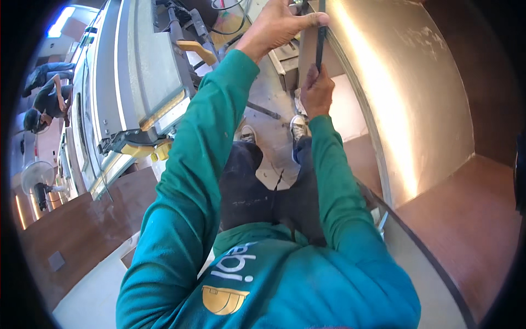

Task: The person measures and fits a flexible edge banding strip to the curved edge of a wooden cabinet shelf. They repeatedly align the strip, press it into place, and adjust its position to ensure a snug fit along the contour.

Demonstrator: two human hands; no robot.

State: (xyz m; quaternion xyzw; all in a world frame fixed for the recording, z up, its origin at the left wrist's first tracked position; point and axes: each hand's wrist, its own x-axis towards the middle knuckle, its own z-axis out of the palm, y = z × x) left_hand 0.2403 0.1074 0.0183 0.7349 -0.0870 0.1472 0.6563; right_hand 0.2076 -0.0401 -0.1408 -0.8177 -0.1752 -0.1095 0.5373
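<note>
In front of me, at the top of the view, a narrow flat dark bar [321, 48] stands lengthwise beside the edge of a large tan panel. My right hand [318, 92] is closed around the bar's near end. My left hand [276, 26] reaches to its farther part, with the thumb stretched across and pressed on the bar. The other left fingers run partly out of the top edge, so their grip is mostly hidden. The tan panel [433, 109], glossy with a bright reflection and a pale scuff, lies just right of both hands.
At left stands a large grey machine [134, 71] with a yellow-brown handle [197, 50] and yellow parts below. Farther left, a person [48, 104] in dark clothes leans over, with a fan [39, 183] nearby. Brown boards [460, 225] are at right. My shoes [298, 129] are on the floor.
</note>
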